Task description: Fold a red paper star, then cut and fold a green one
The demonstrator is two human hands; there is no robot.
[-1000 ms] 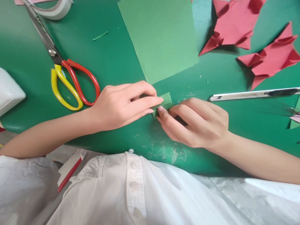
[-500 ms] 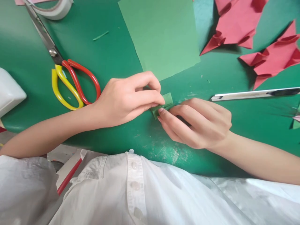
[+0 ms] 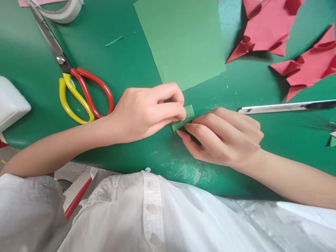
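Observation:
A small folded piece of green paper [image 3: 189,111] lies on the green tabletop between my two hands. My left hand [image 3: 151,110] comes in from the left, its fingers closed on the paper's left side. From the right, my right hand [image 3: 223,134] pinches the paper's lower right edge with thumb and fingers. The fingertips cover much of the folds. Just beyond my left hand is a flat sheet of green paper [image 3: 186,45], its near corner close to my knuckles.
Scissors [image 3: 84,92] with red and yellow handles lie at left, beside a roll of tape [image 3: 67,14]. A white container [image 3: 12,105] stands at the left edge. Folded red paper shapes [image 3: 273,28] are at upper right, above a utility knife [image 3: 288,106].
My right fingers have shifted slightly on the folded paper, with the index finger pulled back from its middle. My left hand keeps its hold nearly unchanged. The whole view has drifted slightly.

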